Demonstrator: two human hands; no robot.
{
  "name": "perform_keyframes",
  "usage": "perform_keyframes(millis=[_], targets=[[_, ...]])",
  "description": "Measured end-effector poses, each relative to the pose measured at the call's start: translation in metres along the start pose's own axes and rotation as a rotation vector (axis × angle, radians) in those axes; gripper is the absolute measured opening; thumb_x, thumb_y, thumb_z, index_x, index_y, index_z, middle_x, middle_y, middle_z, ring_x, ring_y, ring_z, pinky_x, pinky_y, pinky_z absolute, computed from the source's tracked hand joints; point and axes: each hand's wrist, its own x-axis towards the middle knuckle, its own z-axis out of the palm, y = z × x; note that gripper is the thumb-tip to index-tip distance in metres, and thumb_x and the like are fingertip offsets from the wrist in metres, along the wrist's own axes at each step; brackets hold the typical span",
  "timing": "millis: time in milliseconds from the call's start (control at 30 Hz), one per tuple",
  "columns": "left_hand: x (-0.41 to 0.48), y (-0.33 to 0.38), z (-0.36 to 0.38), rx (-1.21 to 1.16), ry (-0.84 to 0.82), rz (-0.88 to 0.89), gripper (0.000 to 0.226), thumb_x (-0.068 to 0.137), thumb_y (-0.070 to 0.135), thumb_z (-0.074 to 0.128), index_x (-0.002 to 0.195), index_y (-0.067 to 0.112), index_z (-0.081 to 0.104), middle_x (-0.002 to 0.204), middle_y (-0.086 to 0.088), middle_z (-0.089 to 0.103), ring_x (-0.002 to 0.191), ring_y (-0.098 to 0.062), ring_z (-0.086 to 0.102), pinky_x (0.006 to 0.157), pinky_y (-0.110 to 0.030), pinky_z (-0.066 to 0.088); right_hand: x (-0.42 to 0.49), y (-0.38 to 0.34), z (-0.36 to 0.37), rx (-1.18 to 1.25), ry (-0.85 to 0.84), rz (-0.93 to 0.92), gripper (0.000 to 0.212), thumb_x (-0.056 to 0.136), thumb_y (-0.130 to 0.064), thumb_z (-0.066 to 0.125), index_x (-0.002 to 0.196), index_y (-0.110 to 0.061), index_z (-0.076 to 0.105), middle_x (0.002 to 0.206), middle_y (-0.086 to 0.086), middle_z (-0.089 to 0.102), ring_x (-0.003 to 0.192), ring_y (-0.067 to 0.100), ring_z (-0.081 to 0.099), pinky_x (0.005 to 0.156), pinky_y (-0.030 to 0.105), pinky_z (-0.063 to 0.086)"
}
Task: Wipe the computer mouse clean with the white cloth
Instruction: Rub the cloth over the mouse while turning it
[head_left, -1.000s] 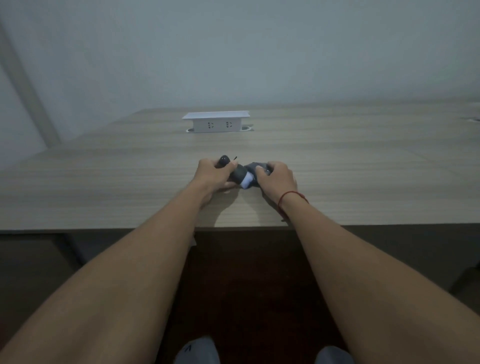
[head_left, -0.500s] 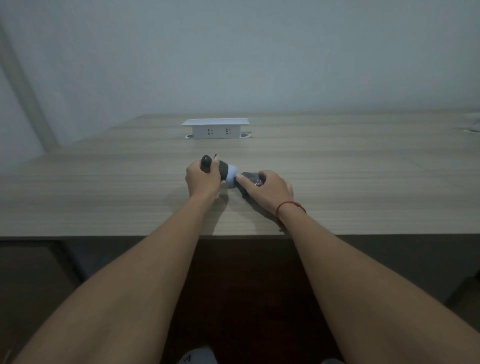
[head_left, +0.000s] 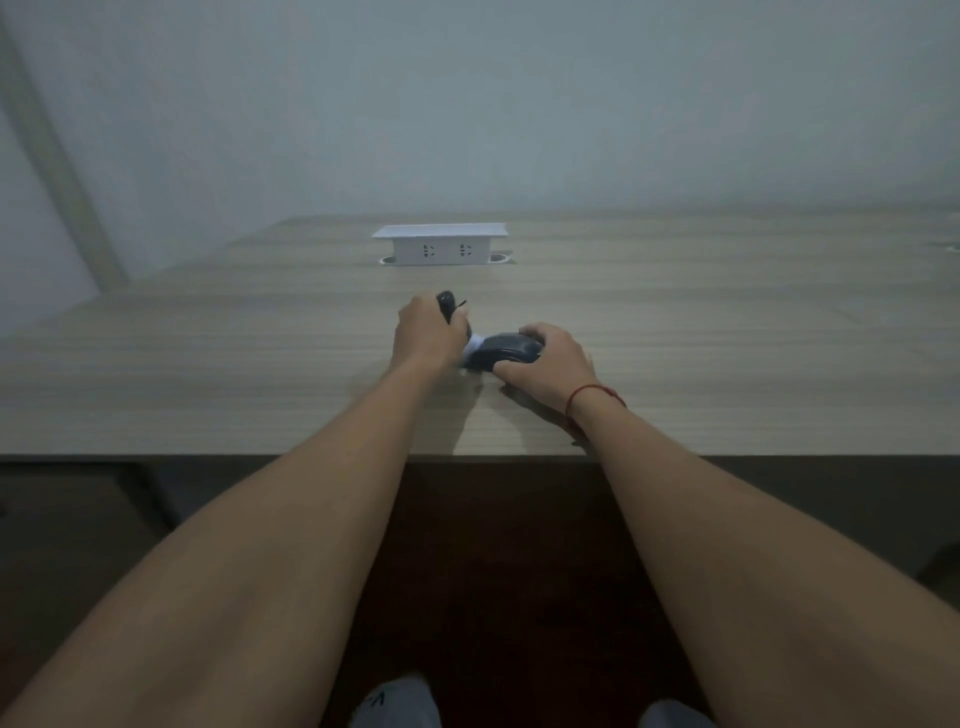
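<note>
A dark computer mouse (head_left: 506, 351) lies on the wooden table (head_left: 208, 374) near its front edge. My right hand (head_left: 558, 366) grips it from the right, fingers curled over its top and near side. My left hand (head_left: 426, 338) is closed just left of the mouse. A small patch of white cloth (head_left: 474, 346) shows between that hand and the mouse's left end, touching the mouse. A dark rounded object (head_left: 445, 303) sticks up out of the left fist; what it is cannot be told.
A white pop-up power socket box (head_left: 441, 248) stands on the table behind the hands. A red string circles my right wrist (head_left: 592, 392). The table's front edge runs just below the wrists, with dark floor and my shoes beneath.
The hands have drawn apart: my left hand moved left and away with the dark object, and more of the mouse shows under my right hand. The camera view shifted slightly.
</note>
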Motion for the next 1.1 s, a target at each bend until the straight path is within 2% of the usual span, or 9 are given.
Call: perform_keyframes(millis=[67, 167, 300, 433, 567, 667, 800, 933, 1100], targets=[[0.001, -0.005, -0.003, 0.018, 0.028, -0.013, 0.033, 0.092, 0.03, 0.06, 0.102, -0.001, 0.065, 0.104, -0.019, 0.066, 0.094, -0.034, 0.065, 0.077, -0.035, 0.05, 0.001, 0.0, -0.001, -0.01, -0.002, 0.001, 0.066, 0.063, -0.04, 0.072, 0.125, -0.029, 0.051, 0.107, -0.007, 0.052, 0.112, 0.025, 0.051, 0.101, 0.048, 0.044], [0.004, -0.001, -0.006, -0.153, 0.06, -0.011, 0.032, 0.09, 0.028, 0.061, 0.096, -0.002, 0.067, 0.096, -0.019, 0.068, 0.088, -0.032, 0.067, 0.075, -0.037, 0.056, 0.004, -0.001, -0.002, -0.043, 0.004, -0.01, 0.061, 0.07, -0.036, 0.07, 0.128, -0.028, 0.053, 0.116, -0.001, 0.057, 0.114, 0.025, 0.051, 0.103, 0.046, 0.042], [0.002, -0.005, -0.005, -0.04, -0.047, -0.046, 0.033, 0.091, 0.026, 0.062, 0.106, -0.003, 0.065, 0.107, -0.018, 0.066, 0.096, -0.031, 0.064, 0.077, -0.032, 0.048, 0.006, 0.0, 0.001, -0.014, 0.041, -0.01, 0.06, 0.072, -0.029, 0.066, 0.13, -0.028, 0.054, 0.129, 0.003, 0.058, 0.121, 0.027, 0.049, 0.105, 0.048, 0.043], [0.002, 0.005, -0.004, -0.147, 0.021, 0.042, 0.026, 0.092, 0.026, 0.06, 0.085, 0.001, 0.062, 0.087, -0.013, 0.063, 0.085, -0.029, 0.063, 0.071, -0.032, 0.05, 0.008, 0.0, -0.001, -0.016, 0.018, -0.003, 0.059, 0.073, -0.024, 0.062, 0.131, -0.029, 0.054, 0.133, 0.003, 0.057, 0.124, 0.027, 0.048, 0.108, 0.048, 0.039], [0.0, 0.002, 0.009, 0.008, 0.007, -0.005, 0.034, 0.093, 0.029, 0.058, 0.104, -0.003, 0.062, 0.107, -0.02, 0.064, 0.097, -0.033, 0.062, 0.071, -0.03, 0.041, 0.007, -0.002, -0.002, -0.06, 0.042, -0.003, 0.071, 0.073, -0.053, 0.06, 0.136, -0.022, 0.048, 0.138, 0.007, 0.05, 0.129, 0.028, 0.043, 0.108, 0.05, 0.037], [0.002, 0.002, 0.009, 0.023, 0.043, -0.019, 0.033, 0.093, 0.028, 0.057, 0.102, -0.003, 0.063, 0.105, -0.02, 0.065, 0.096, -0.034, 0.064, 0.07, -0.03, 0.041, 0.006, -0.002, 0.001, -0.202, 0.135, 0.023, 0.082, 0.07, -0.071, 0.058, 0.134, -0.02, 0.047, 0.131, 0.007, 0.048, 0.123, 0.026, 0.042, 0.103, 0.047, 0.041], [0.0, 0.01, 0.006, -0.127, 0.118, -0.008, 0.029, 0.093, 0.025, 0.054, 0.099, -0.002, 0.064, 0.101, -0.017, 0.066, 0.091, -0.028, 0.062, 0.071, -0.027, 0.042, 0.01, 0.001, 0.004, -0.107, 0.143, 0.027, 0.08, 0.067, -0.065, 0.07, 0.129, -0.019, 0.048, 0.128, 0.005, 0.051, 0.119, 0.024, 0.048, 0.098, 0.046, 0.047], [-0.005, -0.004, 0.014, -0.041, 0.034, -0.052, 0.035, 0.091, 0.029, 0.059, 0.101, -0.004, 0.064, 0.105, -0.022, 0.066, 0.094, -0.034, 0.064, 0.072, -0.031, 0.044, 0.007, 0.003, 0.001, 0.061, 0.138, 0.014, 0.085, 0.062, -0.057, 0.08, 0.13, -0.018, 0.047, 0.134, 0.005, 0.052, 0.121, 0.023, 0.05, 0.097, 0.042, 0.05], [-0.008, 0.007, 0.004, -0.177, 0.169, 0.033, 0.026, 0.093, 0.024, 0.057, 0.096, -0.001, 0.063, 0.089, -0.009, 0.059, 0.082, -0.02, 0.053, 0.071, -0.027, 0.04, 0.0, -0.001, 0.0, -0.184, 0.295, 0.073, 0.089, 0.048, -0.081, 0.068, 0.112, -0.022, 0.054, 0.114, 0.003, 0.053, 0.107, 0.023, 0.05, 0.092, 0.043, 0.049]])
